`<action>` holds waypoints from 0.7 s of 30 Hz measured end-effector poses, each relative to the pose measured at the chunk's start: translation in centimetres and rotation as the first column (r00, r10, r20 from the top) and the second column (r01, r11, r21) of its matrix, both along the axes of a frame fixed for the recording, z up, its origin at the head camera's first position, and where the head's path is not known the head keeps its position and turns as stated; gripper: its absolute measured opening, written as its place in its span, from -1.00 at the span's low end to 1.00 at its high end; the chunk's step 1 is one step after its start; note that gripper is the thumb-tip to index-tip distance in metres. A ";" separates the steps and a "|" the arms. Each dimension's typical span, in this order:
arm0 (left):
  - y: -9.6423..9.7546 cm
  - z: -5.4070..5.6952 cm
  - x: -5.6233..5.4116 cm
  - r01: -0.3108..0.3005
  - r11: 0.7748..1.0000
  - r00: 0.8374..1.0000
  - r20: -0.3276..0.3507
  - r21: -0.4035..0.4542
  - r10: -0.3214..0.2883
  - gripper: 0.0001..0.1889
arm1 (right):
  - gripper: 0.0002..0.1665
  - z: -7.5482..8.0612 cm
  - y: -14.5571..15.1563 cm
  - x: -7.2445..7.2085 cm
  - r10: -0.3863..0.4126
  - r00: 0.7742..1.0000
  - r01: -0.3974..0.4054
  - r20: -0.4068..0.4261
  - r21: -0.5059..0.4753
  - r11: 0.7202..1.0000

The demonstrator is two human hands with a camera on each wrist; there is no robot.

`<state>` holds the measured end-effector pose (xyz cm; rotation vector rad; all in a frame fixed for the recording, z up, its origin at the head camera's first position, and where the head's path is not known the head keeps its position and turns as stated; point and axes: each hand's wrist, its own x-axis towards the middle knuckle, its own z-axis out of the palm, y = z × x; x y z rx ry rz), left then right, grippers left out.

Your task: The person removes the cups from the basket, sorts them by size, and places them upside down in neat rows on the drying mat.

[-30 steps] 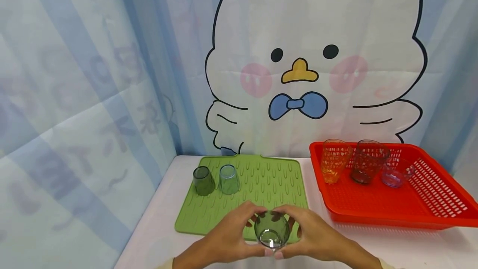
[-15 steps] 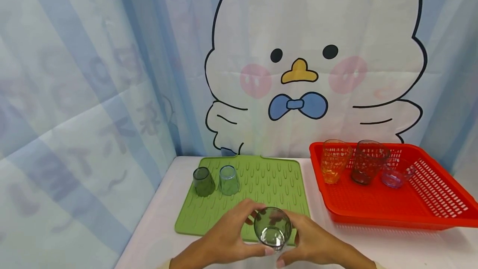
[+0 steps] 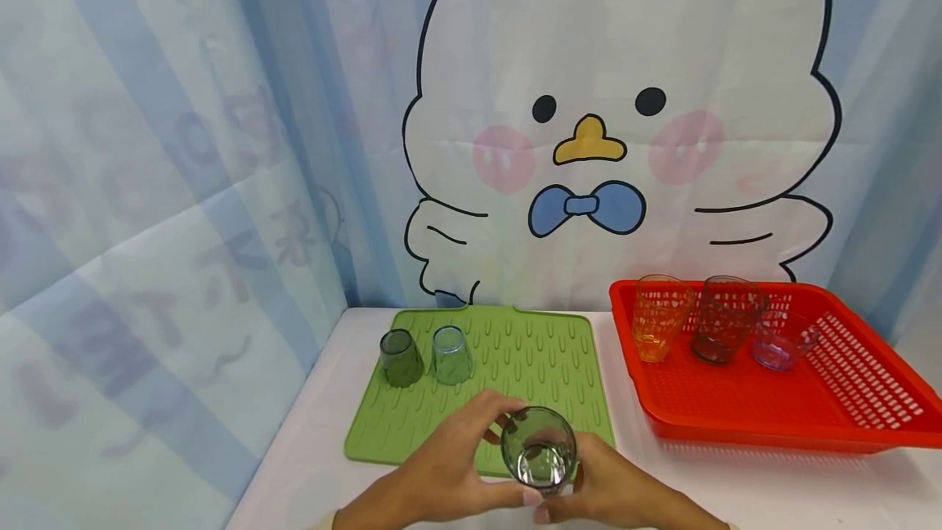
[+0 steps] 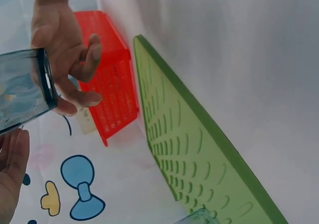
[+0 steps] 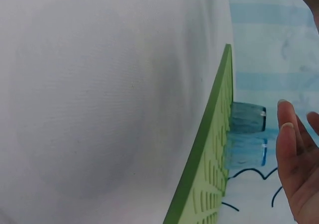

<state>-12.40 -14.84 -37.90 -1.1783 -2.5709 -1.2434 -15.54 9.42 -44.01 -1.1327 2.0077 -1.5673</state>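
In front of me both hands hold a smoky grey-green drinking glass (image 3: 540,450) over the near edge of a green drying mat (image 3: 530,350). Its wide mouth faces up in the head view. My left hand (image 3: 449,464) grips the upper part, thumb on the near side and fingers on the far side. Lower down, my right hand (image 3: 614,485) has its thumb and fingers around the base end, as the left wrist view also shows. A dark grey glass (image 3: 401,358) and a pale blue glass (image 3: 452,355) stand upside down at the mat's left.
A red plastic basket (image 3: 736,424) sits on the white table (image 3: 309,448) to the right. It holds an orange glass (image 3: 655,325), a dark reddish glass (image 3: 715,342) and a purple cup (image 3: 773,350). A printed curtain (image 3: 471,268) hangs right behind the table.
My right hand has shifted from the rim down to the lower part of the glass. The glass is slightly higher and more tilted, while my left hand stays nearly still.
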 end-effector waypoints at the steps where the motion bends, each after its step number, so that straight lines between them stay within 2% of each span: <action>1: 0.0 0.0 0.0 -0.001 1.000 1.000 0.021 0.000 0.001 -0.28 | -0.22 0.0 0.0 0.0 -0.003 1.000 0.003 0.001 0.001 1.000; 5: -0.1 0.3 0.2 -0.011 1.000 0.995 0.099 -0.004 0.012 -0.25 | -0.24 0.0 0.1 0.1 -0.022 1.000 0.022 -0.002 0.008 1.000; 12: -0.2 0.3 0.3 -0.008 1.000 0.984 0.176 0.013 0.005 -0.21 | -0.20 -0.1 0.4 0.3 -0.032 0.999 0.032 0.008 -0.013 0.999; 21: -0.5 0.1 0.3 0.009 1.000 0.980 0.201 0.021 -0.012 -0.12 | -0.30 0.0 0.7 0.5 -0.023 0.996 0.025 0.082 -0.029 0.999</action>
